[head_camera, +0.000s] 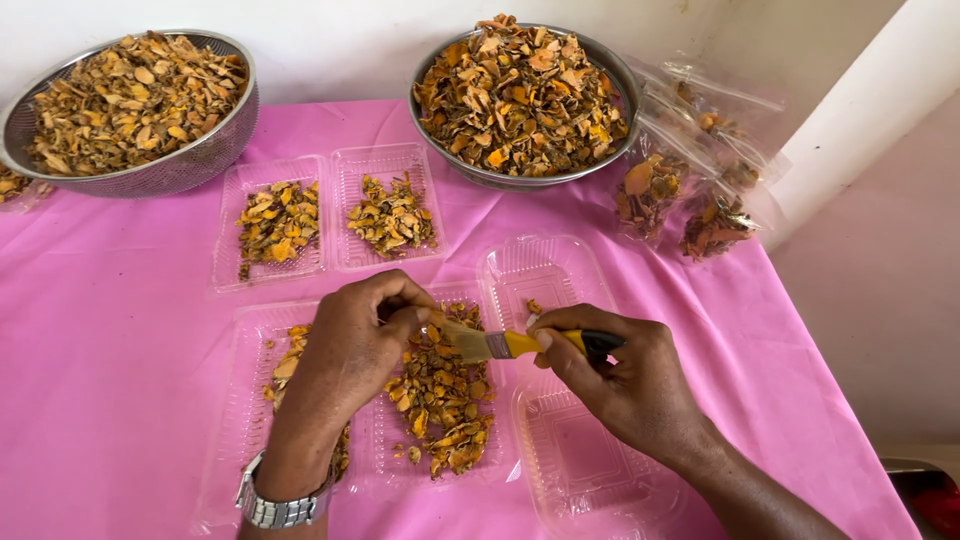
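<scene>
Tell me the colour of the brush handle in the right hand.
Yellow with a black end, seen in the head view: brush held by the right hand.

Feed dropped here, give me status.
Right hand grips brush. Left hand pinches a dried slice at the bristles. Clear tray of slices beneath. Nothing in the way.

We see a surface (120, 330) covered in a bright pink cloth. At its far edge, well apart, stand a mesh colander (180, 165) on the left and a steel bowl (520, 175) nearer the middle, both heaped with dried orange-brown slices. Between them and nearer to us lies an open clear plastic clamshell tray (330, 215) with slices in both halves. Nearest us lies a second filled clamshell (375, 440), and just beside it on the right an almost empty one (570, 450). Several clear zip bags (700, 190) holding slices lie at the right edge.
</scene>
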